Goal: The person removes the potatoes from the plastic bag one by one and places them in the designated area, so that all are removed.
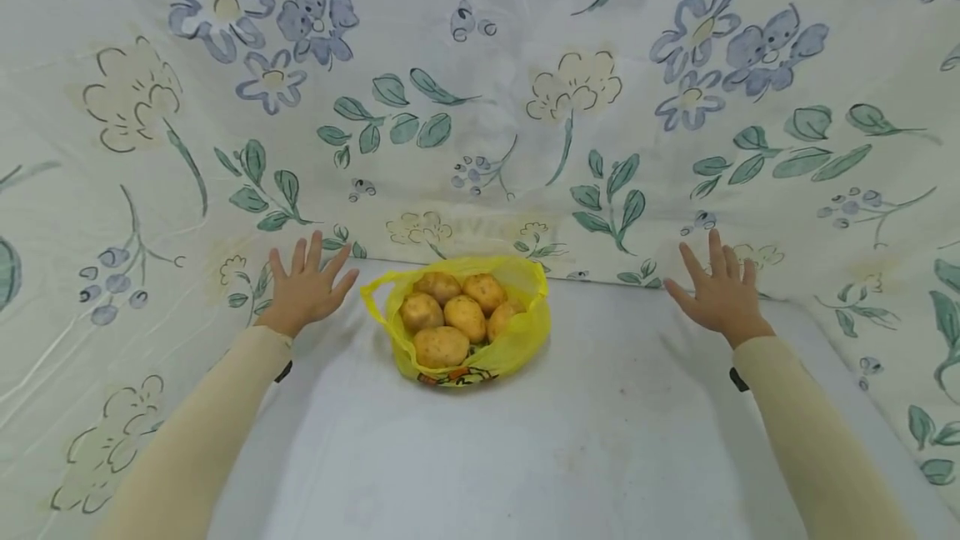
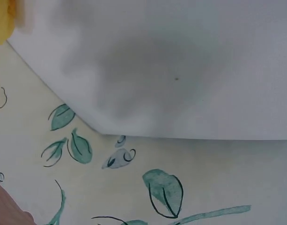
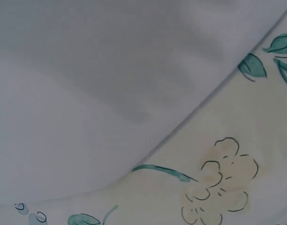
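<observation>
A yellow plastic bag (image 1: 525,340) with its mouth spread wide stands near the back of the white table. Several potatoes (image 1: 465,319) lie heaped inside it. To the left of the bag my left hand (image 1: 306,292) is held with fingers straight and spread, nothing in it. My right hand (image 1: 722,294) is farther off on the bag's right side, also spread and holding nothing. In the left wrist view a piece of the yellow bag (image 2: 2,21) shows at the top left corner, and part of the left hand (image 2: 7,206) at the lower left.
The white table (image 1: 555,448) runs from the front to a curtain (image 1: 495,148) printed with flowers and leaves, which rises at the back and both sides. One bag handle (image 1: 372,298) sticks out to the left. Black wrist straps (image 1: 738,379) show at the cuffs.
</observation>
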`<state>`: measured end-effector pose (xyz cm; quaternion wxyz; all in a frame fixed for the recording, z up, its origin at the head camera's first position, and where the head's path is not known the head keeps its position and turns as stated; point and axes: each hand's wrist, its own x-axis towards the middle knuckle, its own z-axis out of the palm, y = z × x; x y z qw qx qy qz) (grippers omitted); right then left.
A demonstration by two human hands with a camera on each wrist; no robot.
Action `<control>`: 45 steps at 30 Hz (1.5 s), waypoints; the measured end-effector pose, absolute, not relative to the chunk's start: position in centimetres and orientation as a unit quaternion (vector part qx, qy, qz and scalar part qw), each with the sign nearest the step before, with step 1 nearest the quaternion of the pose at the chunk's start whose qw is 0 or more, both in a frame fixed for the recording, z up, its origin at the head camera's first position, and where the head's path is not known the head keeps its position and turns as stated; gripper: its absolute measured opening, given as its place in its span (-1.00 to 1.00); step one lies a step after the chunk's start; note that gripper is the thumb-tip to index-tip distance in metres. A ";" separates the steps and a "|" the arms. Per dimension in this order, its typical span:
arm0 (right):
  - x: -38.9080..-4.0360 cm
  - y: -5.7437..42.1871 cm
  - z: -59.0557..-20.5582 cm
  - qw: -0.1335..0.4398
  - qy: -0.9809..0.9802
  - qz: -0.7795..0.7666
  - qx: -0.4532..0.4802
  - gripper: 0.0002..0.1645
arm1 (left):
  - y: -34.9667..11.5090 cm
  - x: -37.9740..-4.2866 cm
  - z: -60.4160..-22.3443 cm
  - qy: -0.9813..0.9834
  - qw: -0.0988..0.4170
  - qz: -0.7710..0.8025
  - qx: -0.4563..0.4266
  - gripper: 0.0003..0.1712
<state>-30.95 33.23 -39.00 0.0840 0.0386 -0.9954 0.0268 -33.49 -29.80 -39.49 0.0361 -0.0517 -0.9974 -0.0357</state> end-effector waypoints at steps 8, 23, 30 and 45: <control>-31.3 31.2 -38.7 0.078 -0.995 0.022 0.056 -0.02 | -30.1 -33.4 -39.4 -0.997 0.036 -0.040 -0.053 -0.12; -31.9 27.7 -37.6 0.100 -0.989 0.044 0.100 -0.02 | -29.6 -33.2 -39.3 -0.996 0.045 -0.052 -0.062 -0.15; -32.5 25.2 -37.0 0.110 -0.986 0.038 0.116 -0.01 | -30.4 -32.9 -39.2 -0.996 0.047 -0.051 -0.050 -0.13; -32.4 20.2 -34.3 0.165 -0.967 0.033 0.192 -0.04 | -30.2 -33.2 -37.6 -0.990 0.095 -0.079 -0.061 -0.16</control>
